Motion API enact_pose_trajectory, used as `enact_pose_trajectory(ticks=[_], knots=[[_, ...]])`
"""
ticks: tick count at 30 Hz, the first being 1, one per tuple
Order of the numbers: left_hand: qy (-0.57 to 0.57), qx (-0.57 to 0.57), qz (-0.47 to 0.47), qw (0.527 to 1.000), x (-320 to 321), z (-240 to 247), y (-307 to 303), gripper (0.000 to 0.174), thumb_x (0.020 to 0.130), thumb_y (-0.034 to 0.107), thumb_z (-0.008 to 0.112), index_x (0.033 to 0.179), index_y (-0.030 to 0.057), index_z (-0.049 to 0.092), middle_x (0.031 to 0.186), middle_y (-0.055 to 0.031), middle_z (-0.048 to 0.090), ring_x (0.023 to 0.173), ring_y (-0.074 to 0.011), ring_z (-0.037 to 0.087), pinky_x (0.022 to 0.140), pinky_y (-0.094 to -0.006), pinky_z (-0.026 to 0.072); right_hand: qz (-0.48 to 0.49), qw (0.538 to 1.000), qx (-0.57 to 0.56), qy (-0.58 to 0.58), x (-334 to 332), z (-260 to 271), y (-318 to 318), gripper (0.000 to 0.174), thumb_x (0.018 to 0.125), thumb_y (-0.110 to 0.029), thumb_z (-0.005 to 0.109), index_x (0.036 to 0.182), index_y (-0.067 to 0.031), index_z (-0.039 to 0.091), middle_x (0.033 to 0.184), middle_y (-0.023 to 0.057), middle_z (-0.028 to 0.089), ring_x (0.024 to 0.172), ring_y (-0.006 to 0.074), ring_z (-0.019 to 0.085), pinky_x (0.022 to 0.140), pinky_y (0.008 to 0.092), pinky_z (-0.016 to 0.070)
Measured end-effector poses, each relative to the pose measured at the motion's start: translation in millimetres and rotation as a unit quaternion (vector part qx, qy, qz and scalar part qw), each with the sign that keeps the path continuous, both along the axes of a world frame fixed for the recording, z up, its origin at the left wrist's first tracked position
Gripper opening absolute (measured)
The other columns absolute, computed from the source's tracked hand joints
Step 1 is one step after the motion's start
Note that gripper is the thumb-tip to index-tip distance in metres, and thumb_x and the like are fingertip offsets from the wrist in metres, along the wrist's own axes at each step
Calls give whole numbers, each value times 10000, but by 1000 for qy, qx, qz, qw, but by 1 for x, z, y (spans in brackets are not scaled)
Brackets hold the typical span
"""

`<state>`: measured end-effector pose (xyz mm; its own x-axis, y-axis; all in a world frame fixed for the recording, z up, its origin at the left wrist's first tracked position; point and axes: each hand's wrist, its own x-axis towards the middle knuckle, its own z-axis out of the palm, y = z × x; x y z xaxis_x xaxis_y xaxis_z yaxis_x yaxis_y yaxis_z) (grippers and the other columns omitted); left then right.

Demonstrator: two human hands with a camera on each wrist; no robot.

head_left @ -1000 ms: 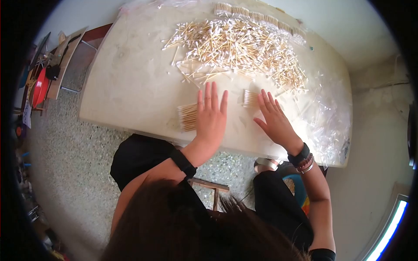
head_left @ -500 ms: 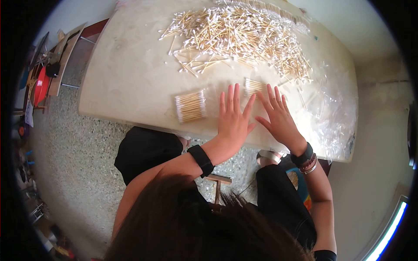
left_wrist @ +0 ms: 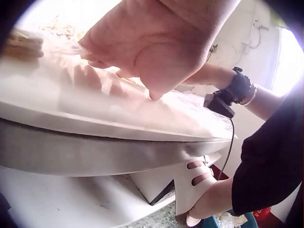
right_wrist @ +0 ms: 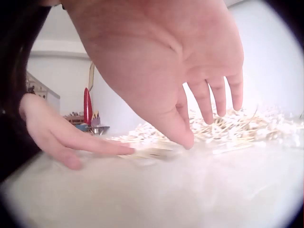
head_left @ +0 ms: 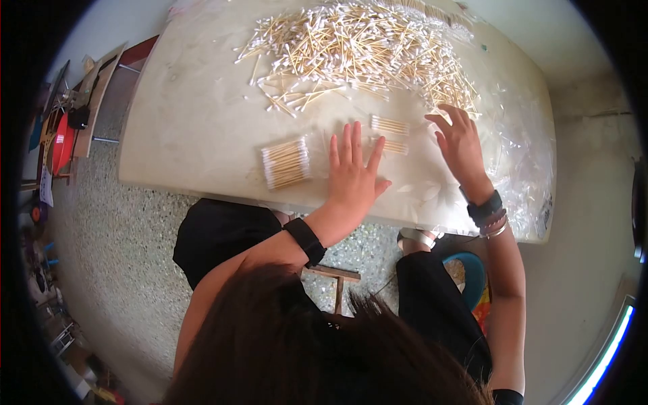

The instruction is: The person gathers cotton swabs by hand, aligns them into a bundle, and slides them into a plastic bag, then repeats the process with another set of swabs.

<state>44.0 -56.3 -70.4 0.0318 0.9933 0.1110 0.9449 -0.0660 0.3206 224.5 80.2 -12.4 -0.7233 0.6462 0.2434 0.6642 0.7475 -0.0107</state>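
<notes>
The desk [head_left: 196, 128] is pale cream. At twelve o'clock, the heap of cotton swabs [head_left: 358, 47] shows tan sticks with white tips, and so does the bundle [head_left: 285, 163]. The floor [head_left: 108, 236] is speckled grey. The wristband [head_left: 305, 241] is black, and at nine o'clock there is a red disc [head_left: 59, 143].

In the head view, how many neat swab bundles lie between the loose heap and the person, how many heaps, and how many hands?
Neat swab bundles: 3
Loose swab heap: 1
Hands, left hand and right hand: 2
Total: 6
</notes>
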Motion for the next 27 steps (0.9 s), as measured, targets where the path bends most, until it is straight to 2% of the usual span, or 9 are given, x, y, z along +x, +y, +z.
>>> enact_pose_trajectory(ticks=[1,4,5,8,15,18,20,23,27], knots=[[-6,-2,-2,1000,-1,0,-1,780,822,483,595,1452,144,285,1469,-313,164,1380,-439,143,1095,-582,117,-1,1000,27,-12,2,-2,6,281,737,-19,620,1001,-117,633,1114,69,548,1063,241,507,855,366,426],[-8,-5,-3,1000,-1,1,-2,782,823,482,596,1454,147,278,1469,-315,159,1381,-437,138,1093,-586,117,1,999,13,-37,6,-9,17,215,756,-44,626,957,-119,628,1096,55,548,1025,236,511,843,362,426],[-8,-7,-1,1000,-1,0,-3,782,823,482,596,1454,147,278,1469,-315,159,1381,-437,138,1093,-586,117,17,999,32,-30,6,-10,18,127,776,-69,623,898,-98,604,1057,46,543,990,225,512,828,355,420],[-10,-4,-3,1000,-1,0,-3,787,821,481,599,1455,145,275,1467,-318,158,1382,-440,135,1092,-589,117,30,998,31,-36,4,-11,20,95,784,-76,612,872,-74,575,1001,47,531,968,216,511,813,348,414],[-20,-6,-3,1000,-1,0,-4,800,807,477,614,1454,145,280,1470,-315,150,1381,-443,132,1093,-591,112,72,994,41,-66,3,-18,24,127,770,-72,609,878,-57,545,947,53,507,939,209,509,797,332,411],[-22,-10,-2,1000,0,2,-3,800,806,474,616,1454,145,280,1471,-316,147,1382,-440,130,1094,-590,110,45,998,11,-50,-2,-18,19,180,742,-32,621,891,-59,523,1000,86,509,987,252,504,838,367,406],[-23,-14,-2,1000,-1,2,-4,798,807,472,615,1454,145,281,1471,-316,146,1383,-439,129,1094,-589,110,56,997,-49,32,-11,-13,7,163,757,-94,620,896,-60,542,958,76,505,943,255,496,819,364,405],[-29,-4,0,1000,2,1,-5,795,806,469,616,1453,148,284,1470,-314,150,1384,-438,128,1096,-585,108,71,990,-101,63,-31,-11,-7,167,759,-106,624,897,-59,543,960,84,504,945,273,490,832,378,403],[-21,4,11,1000,4,2,-7,762,805,459,622,1441,171,316,1473,-308,147,1388,-431,118,1095,-585,102,83,986,-139,50,-57,-13,-18,155,777,-122,611,898,-53,544,944,85,504,939,273,492,843,371,406]])
